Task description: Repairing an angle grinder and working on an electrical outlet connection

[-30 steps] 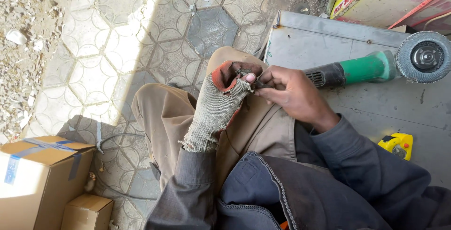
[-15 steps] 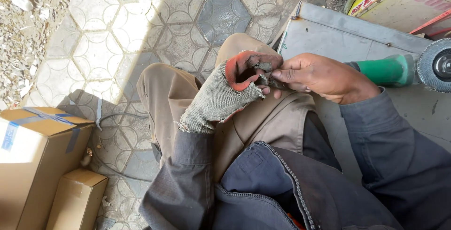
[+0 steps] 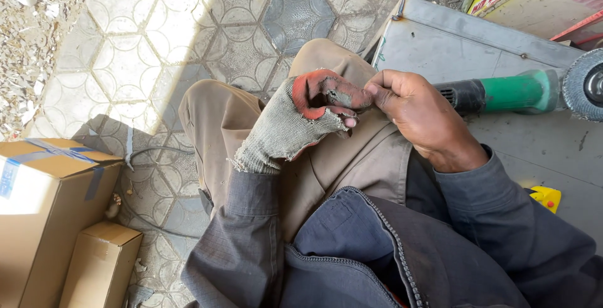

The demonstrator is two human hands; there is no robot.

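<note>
Left hand (image 3: pixel 308 119) in worn grey knit glove with red-coated fingers (fingertips torn open, bare skin showing), curled shut over the raised knee. Right hand (image 3: pixel 418 110) bare, fingers pinched closed at the left glove's fingertips, touching them. Small dark piece (image 3: pixel 342 99) visible at the pinch point, gripped between both hands; too small and dirty to identify. Both hands above tan trousers (image 3: pixel 339 157), dark blue-grey jacket (image 3: pixel 352 245) sleeves at both wrists, zip open at the lap.

Just beyond the right hand: angle grinder (image 3: pixel 515 91), green body, black end toward the hand, flap disc (image 3: pixel 584 85) at the frame's right edge. Lying on a grey sheet-metal surface (image 3: pixel 477 38), not touched by either hand. Small yellow item (image 3: pixel 545 197) on the same metal, near the right sleeve.

Ground: hexagon-pattern paving (image 3: pixel 188 44), half sun, half shade, rubble along the left edge. Two cardboard boxes bottom left, large box (image 3: pixel 44 214) with blue tape, small box (image 3: pixel 100 264) just beside it. Thin cable (image 3: pixel 147 154) on the paving between boxes and leg.
</note>
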